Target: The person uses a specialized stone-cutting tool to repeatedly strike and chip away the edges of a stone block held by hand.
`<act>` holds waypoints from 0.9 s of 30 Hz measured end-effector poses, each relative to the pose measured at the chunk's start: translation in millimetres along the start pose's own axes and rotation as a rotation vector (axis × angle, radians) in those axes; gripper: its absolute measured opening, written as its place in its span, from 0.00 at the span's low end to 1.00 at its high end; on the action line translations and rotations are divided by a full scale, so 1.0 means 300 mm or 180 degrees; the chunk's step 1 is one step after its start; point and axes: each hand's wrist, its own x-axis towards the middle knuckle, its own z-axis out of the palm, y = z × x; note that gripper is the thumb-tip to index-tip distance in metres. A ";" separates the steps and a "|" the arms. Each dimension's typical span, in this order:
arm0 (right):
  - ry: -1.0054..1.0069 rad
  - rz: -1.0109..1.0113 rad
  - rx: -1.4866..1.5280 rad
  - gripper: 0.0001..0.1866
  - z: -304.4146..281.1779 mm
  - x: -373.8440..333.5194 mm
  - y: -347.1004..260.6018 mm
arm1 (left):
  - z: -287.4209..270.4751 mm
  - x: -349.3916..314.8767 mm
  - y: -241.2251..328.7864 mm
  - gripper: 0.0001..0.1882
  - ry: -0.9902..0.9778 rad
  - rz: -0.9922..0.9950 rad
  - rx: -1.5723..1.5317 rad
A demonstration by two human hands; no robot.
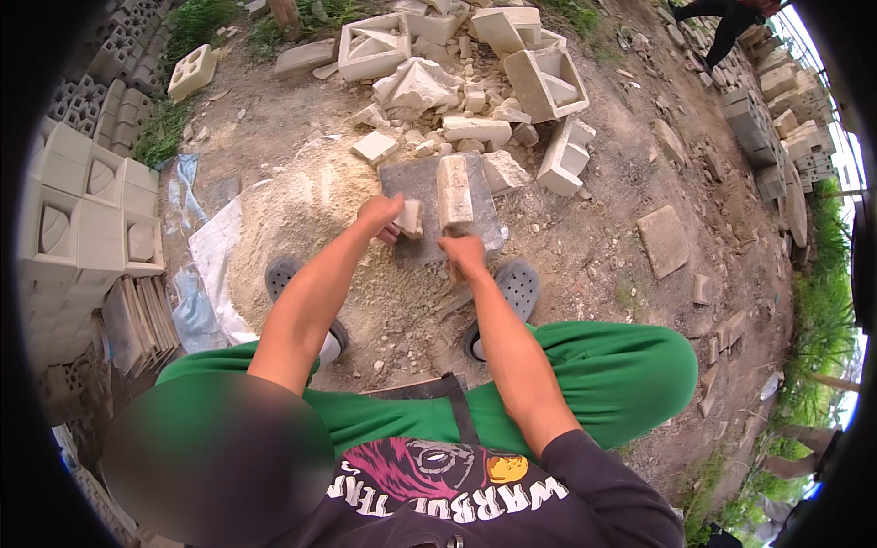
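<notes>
My left hand (379, 217) is closed around a pale broken block piece (410, 219), over the left part of a dark flat slab (417, 183). Just to the right, my right hand (465, 255) is a fist at the near end of a thick squared club (454, 194), which is coated in pale dust. The club points away from me and lies along the slab; my fingers hide the part they grip. Left of the slab spreads a heap of cream-coloured crumbs and powder (297, 212).
Broken cream blocks (416, 87) are piled beyond the slab. Decorative blocks (78, 201) stand stacked at the left, grey blocks (754, 128) at the right. A white sheet (215, 269) edges the powder. My clogs (518, 290) flank the slab. Another person's legs (722, 36) show at far right.
</notes>
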 end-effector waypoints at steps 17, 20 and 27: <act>0.0018 -0.0004 0.0156 0.15 0.007 -0.024 0.028 | 0.051 -0.164 -0.122 0.38 0.0394 0.2463 0.3689; -0.0027 0.0062 0.0120 0.14 0.049 -0.041 -0.004 | 0.092 -0.107 -0.218 0.33 0.1278 0.1657 0.2559; -0.0186 0.0189 0.0294 0.14 0.014 0.025 0.064 | 0.150 -0.192 -0.203 0.36 0.1425 0.1578 0.2336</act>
